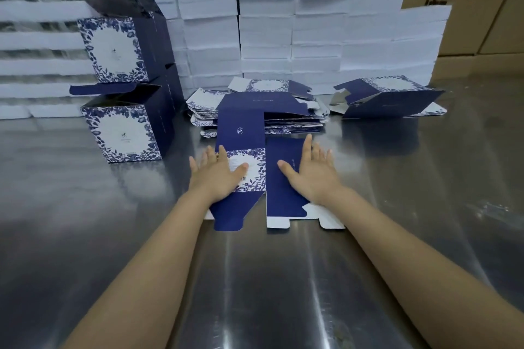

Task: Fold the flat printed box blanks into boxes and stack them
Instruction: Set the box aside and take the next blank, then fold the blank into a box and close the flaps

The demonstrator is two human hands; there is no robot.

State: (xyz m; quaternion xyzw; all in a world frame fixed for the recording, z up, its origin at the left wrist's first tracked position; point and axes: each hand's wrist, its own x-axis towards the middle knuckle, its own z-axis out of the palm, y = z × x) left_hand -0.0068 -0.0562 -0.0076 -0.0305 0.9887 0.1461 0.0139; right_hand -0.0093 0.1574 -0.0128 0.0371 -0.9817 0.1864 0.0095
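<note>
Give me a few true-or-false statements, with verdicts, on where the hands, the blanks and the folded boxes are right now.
1. The left hand and the right hand both lie with straight fingers on the box blank. True.
2. Three folded boxes stand stacked at the left. False: there are two, the upper box on the lower box.
3. The pile of flat blanks lies beyond the hands. True.
4. The table is wooden. False: it is shiny metal.
</note>
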